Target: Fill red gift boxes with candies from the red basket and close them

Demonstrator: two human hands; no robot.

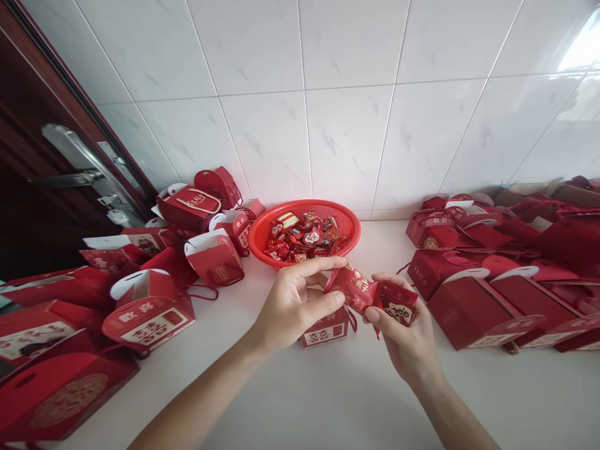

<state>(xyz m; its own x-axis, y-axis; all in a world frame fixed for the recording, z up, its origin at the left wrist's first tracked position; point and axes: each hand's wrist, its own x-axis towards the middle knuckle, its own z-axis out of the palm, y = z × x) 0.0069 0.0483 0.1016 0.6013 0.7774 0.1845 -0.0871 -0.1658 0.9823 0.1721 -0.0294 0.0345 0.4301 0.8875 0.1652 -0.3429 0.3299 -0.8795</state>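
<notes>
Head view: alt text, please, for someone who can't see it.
The left hand holds a red packet and the right hand a darker packet, partly hiding a red box on the white table. Beyond it stands a red basket of wrapped packets; more red boxes crowd both sides.

Soft, fairly bright light fills the middle, with strong white glare on the tiled wall at the far right. The door on the left sinks into dimness, its metal handle catching highlights. Shading on the near worktop is faint and soft-edged. Wide-angle distortion slants the tile lines and stretches the near-left box; the far-right boxes look smeared.
</notes>
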